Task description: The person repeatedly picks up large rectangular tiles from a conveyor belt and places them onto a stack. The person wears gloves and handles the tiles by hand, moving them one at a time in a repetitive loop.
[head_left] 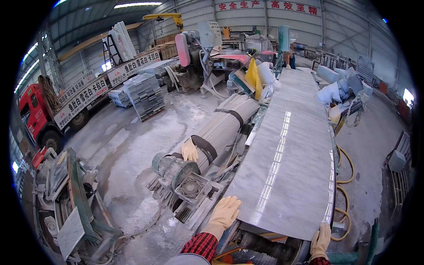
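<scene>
A long polished grey-white stone slab (293,150) stretches away from me on a conveyor bed. My left hand (224,213), in a cream rubber glove, rests at its near left corner. Its fingers are stretched out and lie flat against the edge. At the near right corner, my right hand (321,240) wears a matching glove. Its fingers point forward along the slab's edge, and the underside of that hand is hidden. Under the slab's near end, a dark roller (265,247) shows. Red-and-black checked sleeves cover both my wrists.
Left of the conveyor are a dusty motor (176,170), a strapped bundle of pale strips (225,123) and a loose cream glove (189,151). A yellow hose (346,165) loops along the right side. A person (289,57) stands at the far end. Stone scraps (70,234) lie lower left.
</scene>
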{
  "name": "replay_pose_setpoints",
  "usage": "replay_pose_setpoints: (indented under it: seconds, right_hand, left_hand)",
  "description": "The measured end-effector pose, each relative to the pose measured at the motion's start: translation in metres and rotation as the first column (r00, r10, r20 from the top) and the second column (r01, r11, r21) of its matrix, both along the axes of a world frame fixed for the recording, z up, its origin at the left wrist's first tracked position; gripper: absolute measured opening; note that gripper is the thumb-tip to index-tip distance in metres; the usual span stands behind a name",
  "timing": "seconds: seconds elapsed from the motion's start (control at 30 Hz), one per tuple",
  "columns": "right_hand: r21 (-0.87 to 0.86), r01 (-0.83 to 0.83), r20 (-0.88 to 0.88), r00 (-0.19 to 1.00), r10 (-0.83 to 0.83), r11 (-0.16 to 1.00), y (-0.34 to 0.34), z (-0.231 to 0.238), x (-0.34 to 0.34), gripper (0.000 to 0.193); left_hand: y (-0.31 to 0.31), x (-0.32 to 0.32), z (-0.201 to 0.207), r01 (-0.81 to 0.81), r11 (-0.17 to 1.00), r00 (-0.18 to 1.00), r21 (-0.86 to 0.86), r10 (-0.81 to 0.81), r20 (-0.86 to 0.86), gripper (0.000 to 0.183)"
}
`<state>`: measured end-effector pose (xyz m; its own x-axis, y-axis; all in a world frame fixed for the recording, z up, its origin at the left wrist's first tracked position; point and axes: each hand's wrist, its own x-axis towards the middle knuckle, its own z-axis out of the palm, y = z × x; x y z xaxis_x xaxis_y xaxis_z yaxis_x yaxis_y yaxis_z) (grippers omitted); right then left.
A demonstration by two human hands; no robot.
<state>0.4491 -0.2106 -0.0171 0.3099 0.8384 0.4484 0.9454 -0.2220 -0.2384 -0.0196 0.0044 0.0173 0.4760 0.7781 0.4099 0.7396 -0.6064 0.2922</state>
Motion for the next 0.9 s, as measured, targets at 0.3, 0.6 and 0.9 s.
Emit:
replay_pose_setpoints:
  seconds: [0.3,0.6,0.9]
  right_hand:
    - [-0.001,-0.006,-0.015,1.0,0.006,1.0,-0.004,0.006,-0.003,0.041]
    - [0.028,-0.012,0.005,1.0,0.012,1.0,-0.006,0.011,-0.008,0.039]
    - [-0.035,0.027,-0.029,0.999,-0.028,0.999,-0.011,0.008,-0.009,0.043]
  left_hand:
    - [-0.002,-0.002,-0.005,-0.001,1.0,1.0,0.028,0.001,-0.011,0.042]
    - [-0.006,-0.003,0.002,0.013,1.0,1.0,-0.006,-0.013,0.005,0.042]
    - [-0.008,-0.005,-0.003,0.013,1.0,1.0,0.013,-0.013,0.003,0.042]
